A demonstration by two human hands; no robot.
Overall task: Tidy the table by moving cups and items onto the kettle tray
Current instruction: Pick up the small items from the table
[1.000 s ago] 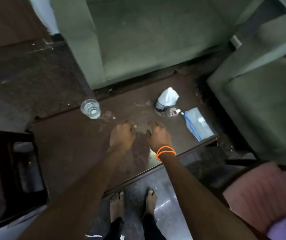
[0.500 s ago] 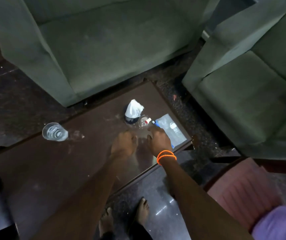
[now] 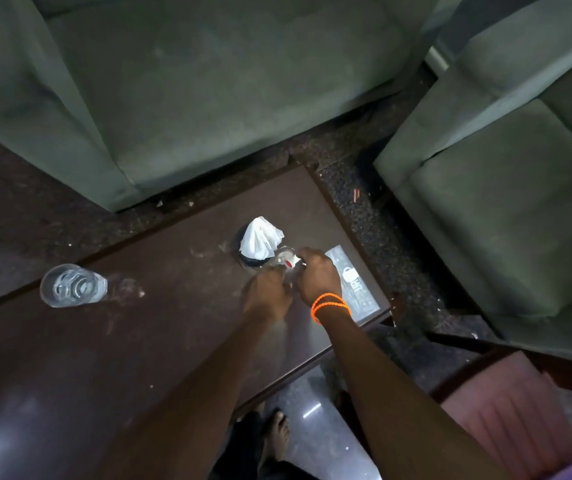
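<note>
A small clear cup [image 3: 284, 258] with a red and white item inside stands on the dark brown table [image 3: 173, 341]. My right hand [image 3: 317, 277], with orange bands at the wrist, curls its fingers round the cup's right side. My left hand [image 3: 268, 296] lies knuckles up against the cup's near side, its fingertips hidden. Just behind the cup is a dark cup stuffed with white tissue [image 3: 260, 239]. A clear drinking glass [image 3: 71, 285] stands at the table's left. No kettle tray is in view.
A clear plastic packet [image 3: 359, 285] lies by the table's right corner, partly under my right wrist. Green sofas [image 3: 208, 81] close off the far and right sides. A pink cushioned seat [image 3: 506, 417] sits at lower right. My bare feet are below the table's near edge.
Both hands have moved forward and right across the table from a resting spot to the small clear cup. The camera has swung right, so the glass now sits farther left.
</note>
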